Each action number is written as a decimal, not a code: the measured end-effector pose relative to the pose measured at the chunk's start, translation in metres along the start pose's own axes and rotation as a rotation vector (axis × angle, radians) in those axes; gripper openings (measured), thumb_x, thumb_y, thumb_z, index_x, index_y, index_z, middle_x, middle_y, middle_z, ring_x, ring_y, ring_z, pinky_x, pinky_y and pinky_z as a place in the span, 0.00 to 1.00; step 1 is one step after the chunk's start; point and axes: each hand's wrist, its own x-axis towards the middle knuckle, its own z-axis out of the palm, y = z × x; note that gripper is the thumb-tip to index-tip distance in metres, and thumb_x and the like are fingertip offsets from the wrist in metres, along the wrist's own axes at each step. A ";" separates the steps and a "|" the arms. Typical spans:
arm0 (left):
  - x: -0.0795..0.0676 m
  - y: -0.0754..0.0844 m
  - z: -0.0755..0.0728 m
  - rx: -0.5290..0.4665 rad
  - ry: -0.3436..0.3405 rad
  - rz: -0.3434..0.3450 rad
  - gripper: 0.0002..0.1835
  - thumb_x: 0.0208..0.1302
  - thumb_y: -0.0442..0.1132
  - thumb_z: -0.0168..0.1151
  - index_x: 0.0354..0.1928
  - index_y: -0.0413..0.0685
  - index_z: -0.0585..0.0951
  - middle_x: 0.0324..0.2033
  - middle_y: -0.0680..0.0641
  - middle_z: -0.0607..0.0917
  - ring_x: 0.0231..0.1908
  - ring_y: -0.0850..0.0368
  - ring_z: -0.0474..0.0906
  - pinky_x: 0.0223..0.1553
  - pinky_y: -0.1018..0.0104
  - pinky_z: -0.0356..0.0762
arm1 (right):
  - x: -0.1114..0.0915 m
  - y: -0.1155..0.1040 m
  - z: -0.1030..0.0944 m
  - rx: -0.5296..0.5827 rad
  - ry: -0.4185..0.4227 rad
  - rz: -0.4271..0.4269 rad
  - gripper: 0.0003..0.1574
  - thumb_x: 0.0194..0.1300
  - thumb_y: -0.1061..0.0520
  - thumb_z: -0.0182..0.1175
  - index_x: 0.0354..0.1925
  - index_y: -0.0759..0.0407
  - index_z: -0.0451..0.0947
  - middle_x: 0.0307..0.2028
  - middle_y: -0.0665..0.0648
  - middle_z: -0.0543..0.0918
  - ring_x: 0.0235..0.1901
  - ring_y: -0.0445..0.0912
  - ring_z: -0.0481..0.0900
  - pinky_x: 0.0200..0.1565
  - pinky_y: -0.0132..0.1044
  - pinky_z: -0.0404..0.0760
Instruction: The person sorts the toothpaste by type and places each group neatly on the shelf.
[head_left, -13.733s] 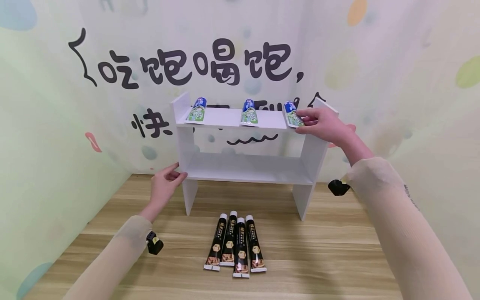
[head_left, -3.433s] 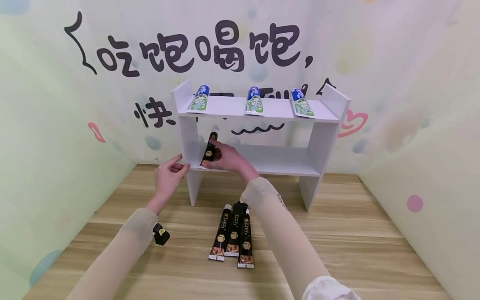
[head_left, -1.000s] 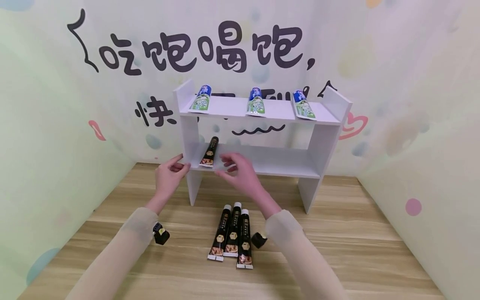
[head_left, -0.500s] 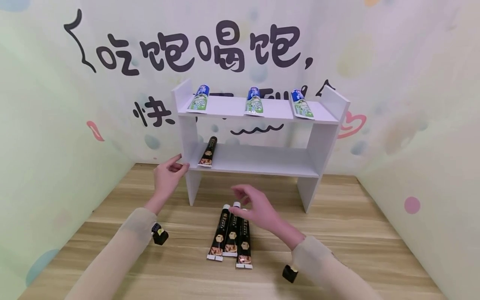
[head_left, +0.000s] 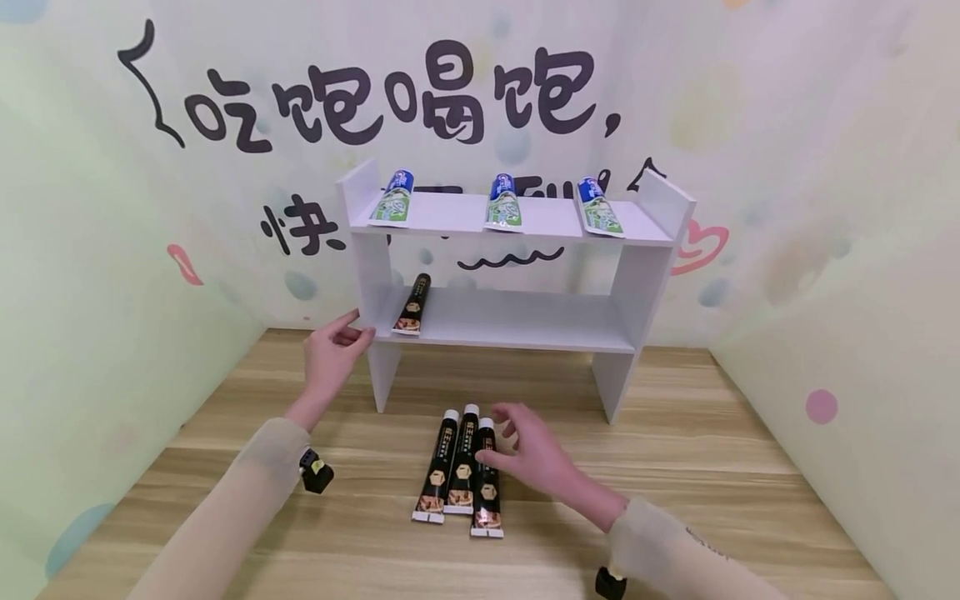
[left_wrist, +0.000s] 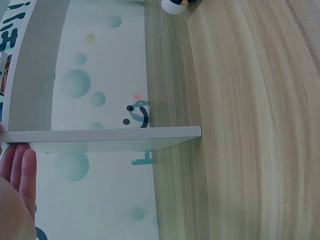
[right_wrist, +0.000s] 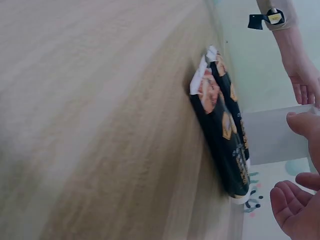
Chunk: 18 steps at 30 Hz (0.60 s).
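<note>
Right black toothpaste tube point(head_left: 487, 496): lies flat on the wood-grain table point(head_left: 712, 450), crimped end toward the person, white cap away, long axis nearly straight fore and aft.

Right hand point(head_left: 536, 454): beside and above that tube's cap half; thumb and fingers well parted, loosely bent, holding nothing. Thumb tip overlaps the tube in the head view; contact cannot be told.

Left black toothpaste tube point(head_left: 436, 477) and middle black toothpaste tube point(head_left: 462, 471): alongside, caps also away, crimped ends skewed leftward, the left one more.

Left hand point(head_left: 330, 358): thumb at the front edge of the left upright, fingers nearly straight against its outer face, pinching the panel.

White two-tier shelf point(head_left: 525, 323): stands behind the loose tubes.

Shelved black toothpaste tube point(head_left: 412, 308): lower tier, left end; crimped end forward, narrow end back and slightly right.

Blue-and-green toothpaste tubes point(head_left: 503, 204): three, top tier, left, centre and right; blue ends back.

Wall point(head_left: 675, 92): black Chinese lettering.
</note>
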 end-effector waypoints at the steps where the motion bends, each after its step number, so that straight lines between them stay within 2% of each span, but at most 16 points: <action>1: 0.000 0.000 0.000 0.004 0.003 0.000 0.22 0.62 0.38 0.68 0.58 0.39 0.81 0.35 0.33 0.88 0.23 0.82 0.73 0.29 0.89 0.73 | -0.001 0.002 0.001 -0.014 -0.008 0.006 0.47 0.54 0.42 0.73 0.65 0.61 0.69 0.53 0.60 0.80 0.45 0.47 0.79 0.42 0.31 0.82; 11: -0.002 -0.001 0.001 0.005 -0.005 -0.006 0.23 0.62 0.38 0.68 0.59 0.39 0.80 0.36 0.32 0.88 0.24 0.81 0.73 0.29 0.88 0.73 | -0.006 0.014 0.015 -0.125 -0.096 0.084 0.57 0.51 0.36 0.73 0.68 0.66 0.65 0.46 0.57 0.81 0.42 0.45 0.78 0.41 0.33 0.81; 14: -0.002 -0.001 0.000 -0.008 0.003 -0.009 0.23 0.62 0.38 0.68 0.58 0.38 0.80 0.36 0.32 0.88 0.24 0.81 0.73 0.29 0.88 0.73 | -0.005 0.014 0.021 -0.141 -0.124 0.106 0.62 0.49 0.36 0.74 0.70 0.68 0.61 0.49 0.62 0.80 0.43 0.47 0.79 0.43 0.38 0.83; 18: -0.001 0.000 0.000 -0.013 0.014 -0.006 0.22 0.62 0.37 0.68 0.58 0.39 0.81 0.35 0.32 0.88 0.23 0.82 0.73 0.28 0.88 0.73 | -0.005 0.010 0.027 -0.105 -0.136 0.153 0.65 0.49 0.39 0.76 0.72 0.67 0.57 0.58 0.69 0.75 0.50 0.53 0.79 0.50 0.47 0.84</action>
